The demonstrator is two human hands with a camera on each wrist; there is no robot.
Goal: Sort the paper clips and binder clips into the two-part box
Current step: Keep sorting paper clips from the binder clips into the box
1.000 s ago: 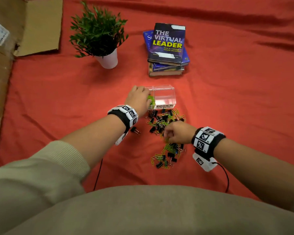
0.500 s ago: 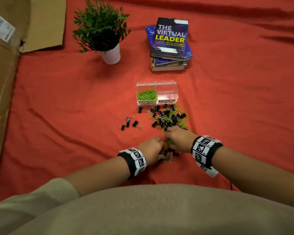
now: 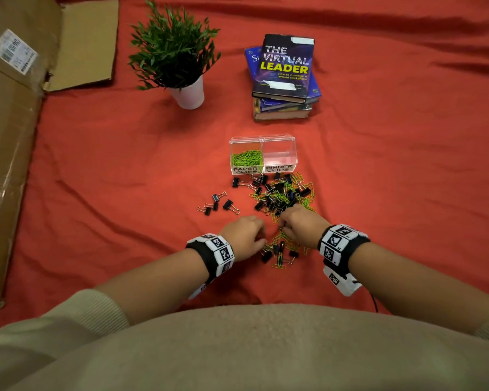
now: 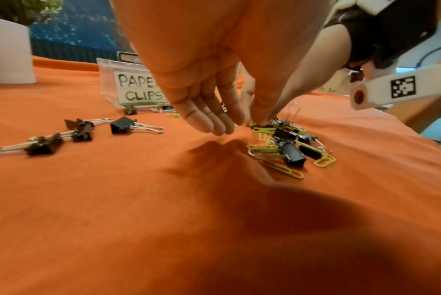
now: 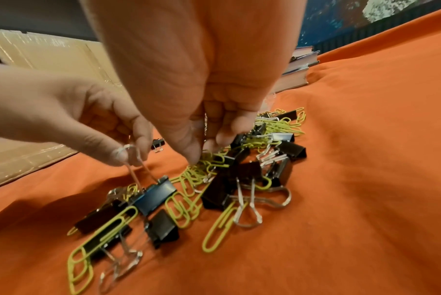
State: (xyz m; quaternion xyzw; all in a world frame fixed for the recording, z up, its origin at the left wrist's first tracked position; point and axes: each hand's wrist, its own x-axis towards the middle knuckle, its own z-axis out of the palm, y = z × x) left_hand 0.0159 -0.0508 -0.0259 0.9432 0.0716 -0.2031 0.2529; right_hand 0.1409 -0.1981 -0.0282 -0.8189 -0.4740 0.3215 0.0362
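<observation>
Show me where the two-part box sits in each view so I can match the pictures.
Head: the two-part box is at centre, just beyond the clip pile.
Left wrist: the box is upper left of centre, its "PAPER CLIPS" label showing and its right part hidden by the left hand.
Right wrist: the box is not visible.
Shared landmark: the clip pile, seen in all three views.

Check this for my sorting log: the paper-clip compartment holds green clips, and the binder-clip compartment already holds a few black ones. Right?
Not quite. The head view shows the binder-clip compartment with no clips in it; the paper-clip compartment does hold green clips.
</observation>
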